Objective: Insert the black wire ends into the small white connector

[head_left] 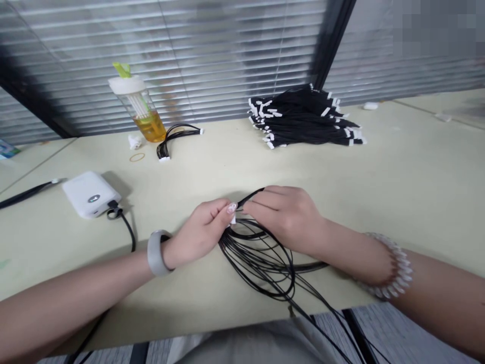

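An office-like workroom: pale desk, window blinds, piled cable harnesses.

A pale green laminate table is seen; at one o'clock a heap of black wire harnesses is piled, at ten o'clock a white rectangular power bank is laid.

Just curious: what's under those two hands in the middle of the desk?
Loose black wires spread on the desk beneath the left hand and right hand. A small white connector peeks out; the rest is covered.
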Tool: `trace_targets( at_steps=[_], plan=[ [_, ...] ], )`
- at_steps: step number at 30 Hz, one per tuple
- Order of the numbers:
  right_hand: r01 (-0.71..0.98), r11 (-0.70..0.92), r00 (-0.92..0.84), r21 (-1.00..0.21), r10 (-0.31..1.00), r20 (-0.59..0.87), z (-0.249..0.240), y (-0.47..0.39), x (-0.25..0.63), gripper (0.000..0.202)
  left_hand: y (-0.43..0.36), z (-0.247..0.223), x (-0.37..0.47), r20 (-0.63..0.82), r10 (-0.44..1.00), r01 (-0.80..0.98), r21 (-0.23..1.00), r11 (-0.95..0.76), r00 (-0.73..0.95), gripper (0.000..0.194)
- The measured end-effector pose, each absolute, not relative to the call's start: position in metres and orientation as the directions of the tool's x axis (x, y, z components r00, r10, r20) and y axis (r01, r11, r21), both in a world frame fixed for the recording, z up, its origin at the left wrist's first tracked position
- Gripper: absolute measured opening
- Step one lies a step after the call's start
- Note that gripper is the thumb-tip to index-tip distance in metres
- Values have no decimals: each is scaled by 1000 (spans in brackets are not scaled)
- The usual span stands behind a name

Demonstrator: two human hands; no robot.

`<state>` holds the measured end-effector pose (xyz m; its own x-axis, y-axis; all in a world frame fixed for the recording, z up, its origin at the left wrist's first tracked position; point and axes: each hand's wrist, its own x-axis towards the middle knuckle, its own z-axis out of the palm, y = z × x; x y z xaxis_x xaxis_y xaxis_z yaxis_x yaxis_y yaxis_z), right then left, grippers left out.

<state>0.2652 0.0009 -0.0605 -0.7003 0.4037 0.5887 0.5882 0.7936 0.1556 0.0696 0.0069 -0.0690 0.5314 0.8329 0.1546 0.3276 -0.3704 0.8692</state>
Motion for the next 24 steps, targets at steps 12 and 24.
trace_targets(
  at_steps=[12,24],
  plan=[
    [653,738,-610,-172,647,458,-53,12,276,19,7,-70,70,128,890,358,883,-303,438,37],
    [557,613,-589,-560,767,255,-26,-15,273,45,9,-75,68,176,940,378,881,-283,293,36]
  ],
)
